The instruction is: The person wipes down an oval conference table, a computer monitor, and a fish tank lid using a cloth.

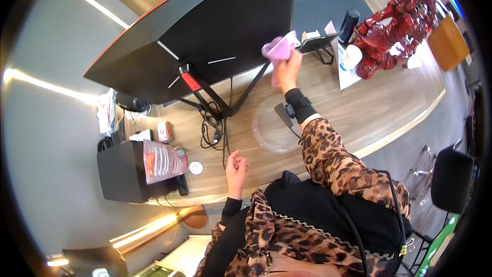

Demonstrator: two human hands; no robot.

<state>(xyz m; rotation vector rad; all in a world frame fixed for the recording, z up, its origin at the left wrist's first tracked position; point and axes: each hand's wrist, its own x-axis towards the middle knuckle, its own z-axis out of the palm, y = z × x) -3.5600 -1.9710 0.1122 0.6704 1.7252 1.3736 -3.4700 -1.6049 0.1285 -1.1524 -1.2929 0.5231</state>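
My right hand point(289, 70) grips a crumpled pink cloth point(280, 48), raised beside the right edge of a large curved monitor point(226, 27) seen from behind. Whether the cloth touches the monitor I cannot tell. Below that arm a clear round glass plate point(265, 130) lies on the wooden desk point(369, 111). My left hand point(236, 167) hovers near the desk's front edge, fingers loosely curled and holding nothing. The monitor's black stand point(226, 111) has splayed legs, with tangled black cables point(210, 134) around its foot.
A glossy dark-red sculpture point(396, 27) stands at right, near a white cup-like object point(351, 57) and a dark cylinder point(349, 27). A small stand point(326, 55) holds a dark panel. At left are a black computer case point(121, 169), a plastic-wrapped package point(165, 161) and a small box point(164, 130).
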